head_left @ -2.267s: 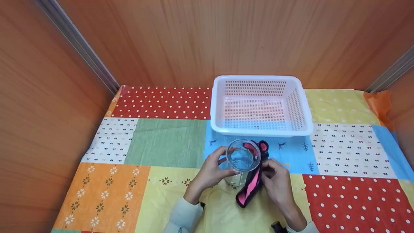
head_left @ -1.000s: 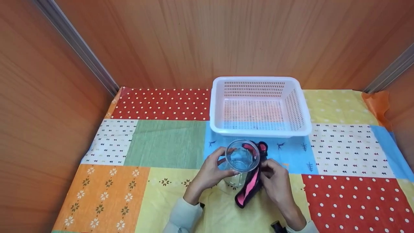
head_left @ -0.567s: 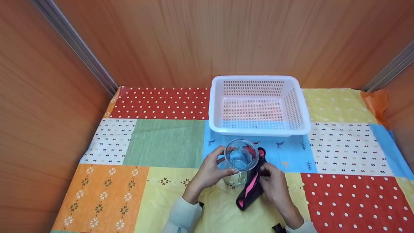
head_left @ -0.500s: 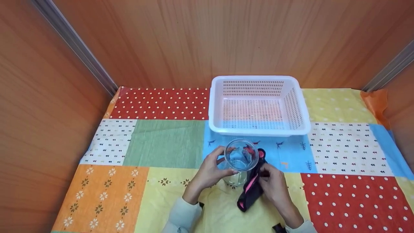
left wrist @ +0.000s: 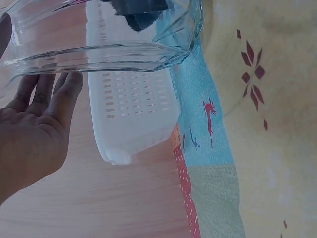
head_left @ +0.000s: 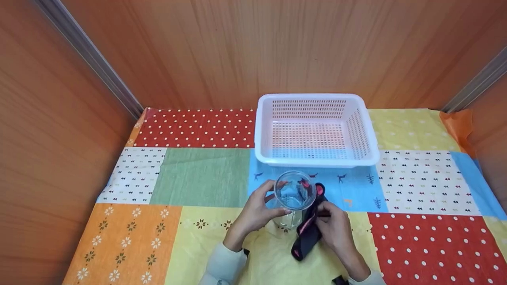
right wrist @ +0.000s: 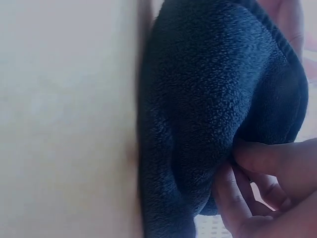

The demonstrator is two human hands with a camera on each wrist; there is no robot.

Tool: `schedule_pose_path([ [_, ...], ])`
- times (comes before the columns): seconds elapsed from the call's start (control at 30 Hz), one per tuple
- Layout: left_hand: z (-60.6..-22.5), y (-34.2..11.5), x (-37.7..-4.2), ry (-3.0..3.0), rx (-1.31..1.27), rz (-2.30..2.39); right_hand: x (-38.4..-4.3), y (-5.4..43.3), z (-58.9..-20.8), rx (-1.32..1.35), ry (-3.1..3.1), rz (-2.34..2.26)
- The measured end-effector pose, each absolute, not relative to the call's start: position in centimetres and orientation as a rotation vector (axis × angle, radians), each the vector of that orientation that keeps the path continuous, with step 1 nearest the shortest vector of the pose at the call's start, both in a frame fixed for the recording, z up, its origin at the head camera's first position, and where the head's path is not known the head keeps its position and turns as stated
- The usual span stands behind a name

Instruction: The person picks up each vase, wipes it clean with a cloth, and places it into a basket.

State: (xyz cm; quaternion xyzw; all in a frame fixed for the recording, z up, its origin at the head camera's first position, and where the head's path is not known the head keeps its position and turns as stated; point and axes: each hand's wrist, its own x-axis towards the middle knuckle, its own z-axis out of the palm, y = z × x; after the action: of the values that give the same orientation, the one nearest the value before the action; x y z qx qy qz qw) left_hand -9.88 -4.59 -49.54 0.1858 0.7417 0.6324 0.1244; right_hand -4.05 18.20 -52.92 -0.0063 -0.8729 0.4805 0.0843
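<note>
My left hand (head_left: 257, 209) holds a clear glass jar (head_left: 294, 204) near its rim, fingers on the far side and thumb on the near side. In the left wrist view, the jar (left wrist: 114, 58) crosses the top, with the hand (left wrist: 42, 119) at its left. A fuzzy dark cloth with pink on its other face (head_left: 307, 243) lies folded against the jar's right side. My right hand (head_left: 336, 225) pinches it between thumb and fingers. The right wrist view shows the cloth (right wrist: 208, 84) close up, bunched at the fingertips (right wrist: 252, 153).
A white plastic basket (head_left: 317, 162) with slotted walls stands just beyond the jar, against the wood-grain back panel (head_left: 237, 51). Patchwork cloth (head_left: 206, 178) covers the table. Wood-grain side panels rise at left (head_left: 59, 138) and right (head_left: 491, 118).
The cloth's far end has drawn down towards me along the jar, and its near part has turned to show more dark and less pink. The left hand and jar keep their place.
</note>
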Motion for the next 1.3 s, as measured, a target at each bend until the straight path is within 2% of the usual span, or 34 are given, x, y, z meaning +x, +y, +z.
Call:
schedule_pose_path([
  [0.37,-49.7,-4.7,-9.8,2.148,0.536,1.859,-4.3,17.5,-50.1,-0.027,-2.511,1.512],
  [0.93,-49.9,-4.5,-9.8,2.185,0.565,1.858,-4.4,17.9,-53.3,-0.017,-2.755,1.137],
  [1.3,-49.6,-4.5,-9.8,2.178,0.553,1.850,-3.9,18.0,-53.0,-0.039,-2.598,1.390],
])
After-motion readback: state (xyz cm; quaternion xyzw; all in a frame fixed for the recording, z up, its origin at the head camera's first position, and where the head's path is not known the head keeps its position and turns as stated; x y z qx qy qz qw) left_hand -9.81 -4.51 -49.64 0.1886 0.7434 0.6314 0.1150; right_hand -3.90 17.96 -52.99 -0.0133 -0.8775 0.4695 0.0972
